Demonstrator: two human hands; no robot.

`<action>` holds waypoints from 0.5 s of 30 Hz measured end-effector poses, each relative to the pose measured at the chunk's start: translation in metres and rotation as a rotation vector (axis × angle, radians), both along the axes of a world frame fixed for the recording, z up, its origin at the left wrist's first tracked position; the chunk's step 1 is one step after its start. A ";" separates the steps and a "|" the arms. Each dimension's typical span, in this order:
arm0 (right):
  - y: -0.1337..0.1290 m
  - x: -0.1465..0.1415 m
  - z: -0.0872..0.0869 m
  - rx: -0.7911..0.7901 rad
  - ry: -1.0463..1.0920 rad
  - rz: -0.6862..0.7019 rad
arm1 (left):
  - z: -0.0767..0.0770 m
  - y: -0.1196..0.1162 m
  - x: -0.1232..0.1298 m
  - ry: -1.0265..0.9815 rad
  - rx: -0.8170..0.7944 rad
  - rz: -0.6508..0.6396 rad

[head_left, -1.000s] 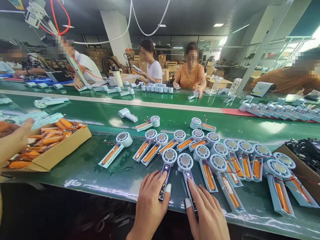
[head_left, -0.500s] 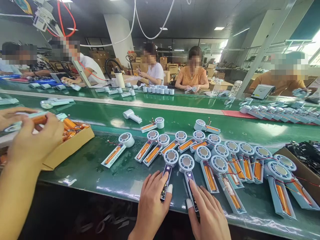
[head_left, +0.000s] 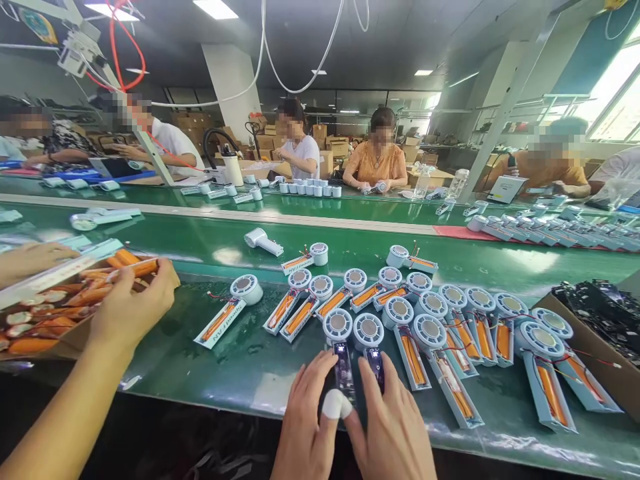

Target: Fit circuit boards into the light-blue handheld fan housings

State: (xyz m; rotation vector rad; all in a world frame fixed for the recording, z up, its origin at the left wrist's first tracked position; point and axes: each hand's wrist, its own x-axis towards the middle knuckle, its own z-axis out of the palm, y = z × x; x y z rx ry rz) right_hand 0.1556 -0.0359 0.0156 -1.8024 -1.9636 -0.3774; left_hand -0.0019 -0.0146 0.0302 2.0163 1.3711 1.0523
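Head view: two fan halves (head_left: 345, 347) under flat, spread fingers (head_left: 373, 383) of both hands (head_left: 350, 427).

Both of the person's own hands come up from the bottom edge, close together and palms down. The left hand (head_left: 305, 427) lies with fingers spread and pointing forward, its thumb, wrapped at the tip in a white cot, angled inward toward the other hand. The right hand (head_left: 395, 427) lies just beside it, fingers loosely spread and stretched forward, its thumb meeting the left thumb. Neither grip is closed; the fingers press flat.
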 end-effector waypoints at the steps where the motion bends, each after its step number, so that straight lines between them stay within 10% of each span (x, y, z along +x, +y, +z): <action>1: 0.006 -0.011 0.003 -0.025 -0.005 -0.071 | 0.000 -0.001 -0.002 -0.074 -0.097 0.006; 4: 0.019 -0.033 0.011 -0.122 -0.019 -0.229 | -0.002 0.004 -0.011 -0.310 -0.294 0.112; 9: 0.010 0.006 0.030 -0.279 0.180 -0.015 | -0.013 0.022 -0.031 -0.519 -0.242 0.332; 15: 0.074 0.128 0.136 -0.244 0.243 0.059 | -0.025 0.032 -0.030 -0.226 0.191 0.244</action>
